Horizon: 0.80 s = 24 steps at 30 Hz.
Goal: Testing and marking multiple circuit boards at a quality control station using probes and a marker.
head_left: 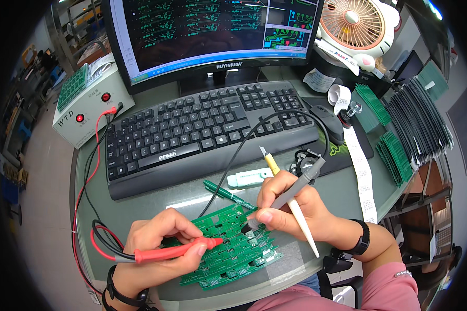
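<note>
My left hand (161, 236) is closed round a red test probe (163, 253), its tip at a green circuit board panel (233, 267). My right hand (316, 212) is closed round a grey test probe (294, 188) with a black tip, which points down at the same panel, close to the red tip. Whether either tip touches the board I cannot tell. A craft knife (303, 228) with a white handle and yellow collar is also tucked in my right fingers, blade pointing away from me. The panel lies tilted on the table before me, partly covered by both hands.
A green pen (228, 195) and a mint plastic case (249, 178) lie beyond the panel. Behind are a keyboard (207, 129), mouse (326, 124) and monitor (218, 39). A white test box (91, 111) with cables stands left; stacked boards (417, 122) and a paper strip (359, 173) are right.
</note>
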Motion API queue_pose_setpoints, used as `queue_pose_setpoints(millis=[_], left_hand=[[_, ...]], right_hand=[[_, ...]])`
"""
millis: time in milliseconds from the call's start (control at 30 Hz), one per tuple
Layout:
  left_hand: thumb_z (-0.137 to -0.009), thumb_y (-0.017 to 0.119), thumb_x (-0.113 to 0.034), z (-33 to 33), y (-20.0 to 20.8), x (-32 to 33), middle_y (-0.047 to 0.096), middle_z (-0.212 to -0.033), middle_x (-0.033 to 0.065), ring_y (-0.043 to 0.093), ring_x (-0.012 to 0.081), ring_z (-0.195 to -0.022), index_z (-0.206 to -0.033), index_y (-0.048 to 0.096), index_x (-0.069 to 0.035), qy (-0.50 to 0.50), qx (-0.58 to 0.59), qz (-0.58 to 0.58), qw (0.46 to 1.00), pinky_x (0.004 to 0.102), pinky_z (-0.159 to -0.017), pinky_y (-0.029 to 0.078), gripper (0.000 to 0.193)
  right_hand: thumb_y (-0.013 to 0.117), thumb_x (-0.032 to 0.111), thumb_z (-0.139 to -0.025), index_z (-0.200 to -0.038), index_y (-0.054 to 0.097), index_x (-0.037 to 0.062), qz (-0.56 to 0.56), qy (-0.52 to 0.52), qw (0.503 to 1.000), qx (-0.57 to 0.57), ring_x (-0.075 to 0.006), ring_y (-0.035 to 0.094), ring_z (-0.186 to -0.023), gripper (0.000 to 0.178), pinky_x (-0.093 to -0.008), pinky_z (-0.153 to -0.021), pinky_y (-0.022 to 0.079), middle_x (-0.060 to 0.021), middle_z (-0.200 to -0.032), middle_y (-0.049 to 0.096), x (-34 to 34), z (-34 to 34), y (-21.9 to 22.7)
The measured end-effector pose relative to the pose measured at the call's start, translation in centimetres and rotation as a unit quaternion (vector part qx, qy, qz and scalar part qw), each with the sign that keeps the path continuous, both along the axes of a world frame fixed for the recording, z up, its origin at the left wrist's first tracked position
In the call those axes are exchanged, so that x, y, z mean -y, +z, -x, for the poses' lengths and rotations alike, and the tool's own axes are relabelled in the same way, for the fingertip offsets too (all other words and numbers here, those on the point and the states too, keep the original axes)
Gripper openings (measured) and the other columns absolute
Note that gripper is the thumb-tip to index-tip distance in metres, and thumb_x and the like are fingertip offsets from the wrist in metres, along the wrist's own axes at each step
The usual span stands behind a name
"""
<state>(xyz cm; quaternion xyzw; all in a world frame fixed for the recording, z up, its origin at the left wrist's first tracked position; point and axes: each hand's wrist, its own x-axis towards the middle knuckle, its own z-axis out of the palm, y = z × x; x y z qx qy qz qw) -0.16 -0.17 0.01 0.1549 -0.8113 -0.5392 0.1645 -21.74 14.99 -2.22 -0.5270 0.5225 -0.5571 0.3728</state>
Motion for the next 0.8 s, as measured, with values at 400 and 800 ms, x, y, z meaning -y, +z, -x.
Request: queue_pose_setpoints(millis=[400,800], left_hand=[[-0.077,0.074,-0.011,0.05,0.20,-0.10,0.070,-0.075,0.0072,0.068,0.0122,-0.067,-0.084,0.061,-0.001,-0.005,0.001,0.028,1.000,0.0247,-0.062,0.055,0.018],[-0.076,0.075,-0.012,0.08,0.17,-0.05,0.070,-0.073,0.0070,0.069,0.0138,-0.067,-0.083,0.061,-0.002,-0.003,0.004,0.040,0.999,0.0249,-0.062,0.055,0.019]], right_hand=[[0.065,0.007,-0.090,-0.093,0.048,0.0044,0.017,0.012,0.999,-0.027,-0.0112,0.054,-0.075,0.018,-0.0284,-0.074,0.055,-0.0060,-0.083,0.053,-0.10,0.01,0.19],[0.067,0.016,-0.090,-0.092,0.053,0.0049,0.037,-0.011,0.999,-0.005,-0.0073,0.053,-0.073,0.018,-0.0230,-0.060,0.042,-0.0009,-0.085,0.056,-0.01,-0.31,-0.38]])
